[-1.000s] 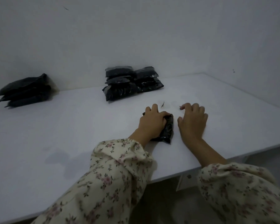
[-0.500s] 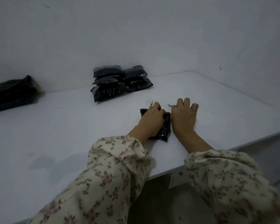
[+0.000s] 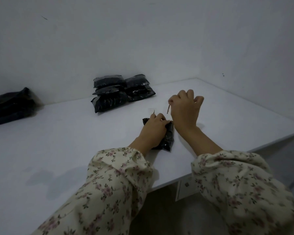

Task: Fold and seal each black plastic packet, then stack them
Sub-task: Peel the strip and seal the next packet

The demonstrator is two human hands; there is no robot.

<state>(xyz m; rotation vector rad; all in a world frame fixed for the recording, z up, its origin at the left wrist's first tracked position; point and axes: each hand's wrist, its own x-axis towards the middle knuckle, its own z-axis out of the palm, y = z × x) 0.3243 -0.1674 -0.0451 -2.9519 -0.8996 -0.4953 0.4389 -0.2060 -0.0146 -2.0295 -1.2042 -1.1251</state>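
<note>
The packet sits near the front edge of the table, with the left hand curled over it, pinning the fold. The right hand hovers above, pinching a thin strip. The plastic looks soft, slick and light, so I'd grip the folded end.

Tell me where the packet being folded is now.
Head view: the black packet lies near the front edge of the table, gripped under the left hand; the right hand, pinching a thin strip, hovers just to its right.
</note>
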